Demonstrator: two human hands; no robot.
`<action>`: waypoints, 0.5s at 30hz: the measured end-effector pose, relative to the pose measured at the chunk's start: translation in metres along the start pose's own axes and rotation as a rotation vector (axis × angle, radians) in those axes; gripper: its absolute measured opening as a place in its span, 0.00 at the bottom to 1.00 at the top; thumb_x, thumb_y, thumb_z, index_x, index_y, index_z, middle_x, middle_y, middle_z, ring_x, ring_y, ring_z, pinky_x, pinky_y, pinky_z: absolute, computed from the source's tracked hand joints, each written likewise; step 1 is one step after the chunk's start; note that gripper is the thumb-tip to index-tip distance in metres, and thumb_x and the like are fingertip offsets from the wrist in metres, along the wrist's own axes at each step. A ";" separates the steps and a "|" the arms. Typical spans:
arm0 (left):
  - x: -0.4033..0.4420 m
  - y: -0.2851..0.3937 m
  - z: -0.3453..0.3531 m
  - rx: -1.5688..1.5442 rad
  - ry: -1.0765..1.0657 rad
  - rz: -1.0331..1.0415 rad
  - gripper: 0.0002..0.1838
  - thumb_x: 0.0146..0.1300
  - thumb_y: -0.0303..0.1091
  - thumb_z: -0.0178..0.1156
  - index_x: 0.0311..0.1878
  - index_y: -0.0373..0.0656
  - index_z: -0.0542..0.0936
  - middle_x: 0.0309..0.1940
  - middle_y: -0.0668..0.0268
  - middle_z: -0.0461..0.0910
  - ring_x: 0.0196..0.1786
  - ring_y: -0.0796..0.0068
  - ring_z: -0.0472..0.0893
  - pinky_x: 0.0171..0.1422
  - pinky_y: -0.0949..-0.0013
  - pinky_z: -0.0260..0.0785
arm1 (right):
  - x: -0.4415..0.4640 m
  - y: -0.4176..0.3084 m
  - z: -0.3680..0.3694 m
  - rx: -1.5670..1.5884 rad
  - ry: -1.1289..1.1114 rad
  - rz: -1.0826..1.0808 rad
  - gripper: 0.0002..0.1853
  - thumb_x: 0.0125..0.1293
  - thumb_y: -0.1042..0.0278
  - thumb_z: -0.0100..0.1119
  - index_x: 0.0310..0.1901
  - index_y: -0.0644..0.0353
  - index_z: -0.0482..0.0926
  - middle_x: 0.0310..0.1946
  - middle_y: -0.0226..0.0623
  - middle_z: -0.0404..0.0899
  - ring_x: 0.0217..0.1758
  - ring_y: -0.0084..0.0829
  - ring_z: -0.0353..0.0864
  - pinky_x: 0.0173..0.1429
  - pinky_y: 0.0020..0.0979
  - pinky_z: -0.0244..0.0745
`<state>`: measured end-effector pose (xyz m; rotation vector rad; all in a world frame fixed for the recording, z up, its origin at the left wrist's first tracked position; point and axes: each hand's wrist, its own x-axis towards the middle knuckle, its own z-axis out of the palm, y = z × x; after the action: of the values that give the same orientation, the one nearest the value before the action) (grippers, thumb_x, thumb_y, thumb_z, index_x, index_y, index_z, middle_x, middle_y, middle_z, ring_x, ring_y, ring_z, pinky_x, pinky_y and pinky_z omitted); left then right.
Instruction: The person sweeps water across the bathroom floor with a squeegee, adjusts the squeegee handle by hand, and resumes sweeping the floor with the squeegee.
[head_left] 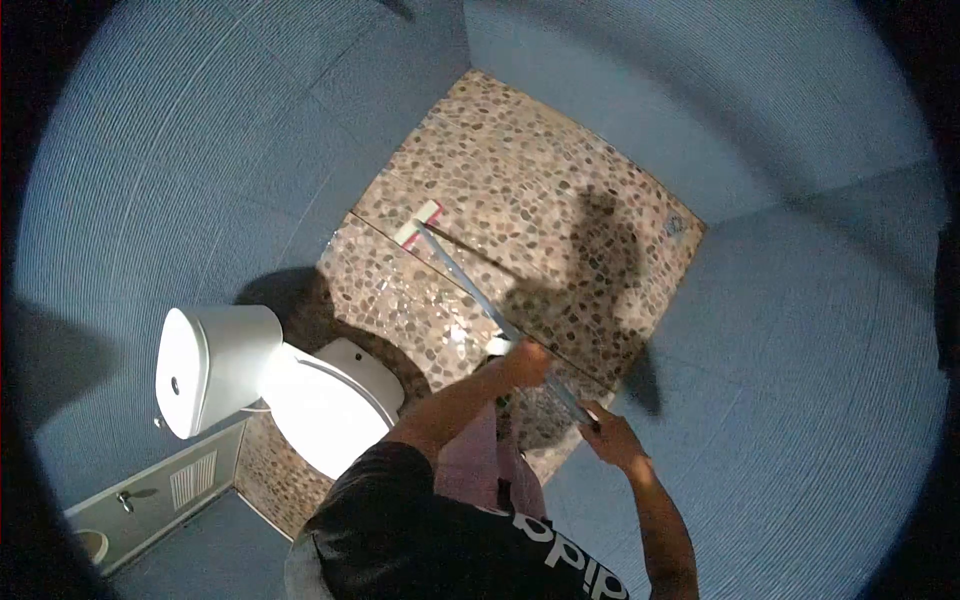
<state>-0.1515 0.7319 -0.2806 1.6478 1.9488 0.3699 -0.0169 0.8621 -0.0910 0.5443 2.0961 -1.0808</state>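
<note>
The floor (500,130) around me looks like pebbled stone, bumpy, with a wet gloss where light catches it. The walls (820,400) are matt and finely ribbed. The toilet (330,415) looks like smooth, glossy ceramic. The handle (462,277) I hold is smooth with a faint sheen, metal or plastic, I can't tell; its head (430,211) looks like plastic. My shirt (400,530) is matt cloth, my trousers (468,455) soft-looking cloth. The doorknob (125,502) shines like polished metal.
</note>
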 end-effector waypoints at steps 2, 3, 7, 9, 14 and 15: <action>-0.004 -0.048 0.015 -0.186 0.012 -0.080 0.07 0.46 0.36 0.55 0.22 0.43 0.72 0.13 0.66 0.67 0.19 0.67 0.70 0.25 0.64 0.64 | 0.033 -0.026 -0.008 -0.025 -0.037 -0.004 0.21 0.57 0.65 0.48 0.53 0.53 0.61 0.12 0.34 0.67 0.12 0.23 0.64 0.19 0.31 0.61; -0.001 -0.076 0.049 -0.354 0.030 -0.106 0.07 0.45 0.36 0.55 0.21 0.43 0.72 0.13 0.67 0.67 0.18 0.67 0.69 0.25 0.64 0.62 | 0.043 -0.033 -0.011 -0.044 -0.063 -0.006 0.21 0.57 0.65 0.48 0.53 0.53 0.61 0.11 0.34 0.67 0.11 0.23 0.64 0.19 0.31 0.61; 0.010 0.016 0.001 0.000 -0.008 0.068 0.09 0.43 0.39 0.54 0.23 0.44 0.71 0.10 0.66 0.63 0.17 0.69 0.64 0.26 0.65 0.58 | -0.014 -0.011 -0.040 0.249 -0.224 0.268 0.23 0.55 0.69 0.51 0.53 0.56 0.60 0.10 0.35 0.67 0.09 0.23 0.64 0.15 0.27 0.61; 0.023 0.067 -0.010 -0.086 0.052 0.085 0.09 0.43 0.38 0.54 0.25 0.45 0.71 0.09 0.66 0.62 0.18 0.69 0.64 0.29 0.66 0.58 | -0.046 0.003 -0.054 0.549 -0.242 0.303 0.25 0.53 0.73 0.53 0.53 0.58 0.59 0.12 0.37 0.68 0.10 0.24 0.65 0.15 0.26 0.61; 0.023 0.036 0.004 -0.162 0.095 -0.037 0.11 0.42 0.39 0.54 0.27 0.42 0.72 0.14 0.64 0.66 0.24 0.68 0.69 0.32 0.66 0.60 | -0.016 -0.003 -0.043 1.181 -0.157 0.515 0.27 0.52 0.79 0.49 0.55 0.58 0.56 0.18 0.41 0.70 0.13 0.24 0.66 0.15 0.24 0.59; 0.015 0.005 -0.018 -0.166 -0.126 -0.155 0.11 0.42 0.38 0.54 0.28 0.42 0.73 0.16 0.64 0.67 0.27 0.67 0.70 0.33 0.65 0.62 | 0.011 -0.006 -0.030 1.250 -0.182 0.482 0.28 0.52 0.80 0.48 0.56 0.58 0.55 0.20 0.41 0.70 0.14 0.24 0.66 0.16 0.24 0.59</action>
<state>-0.1589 0.7502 -0.2665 1.3732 1.8837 0.3490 -0.0398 0.8844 -0.0840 1.3540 0.8270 -1.9328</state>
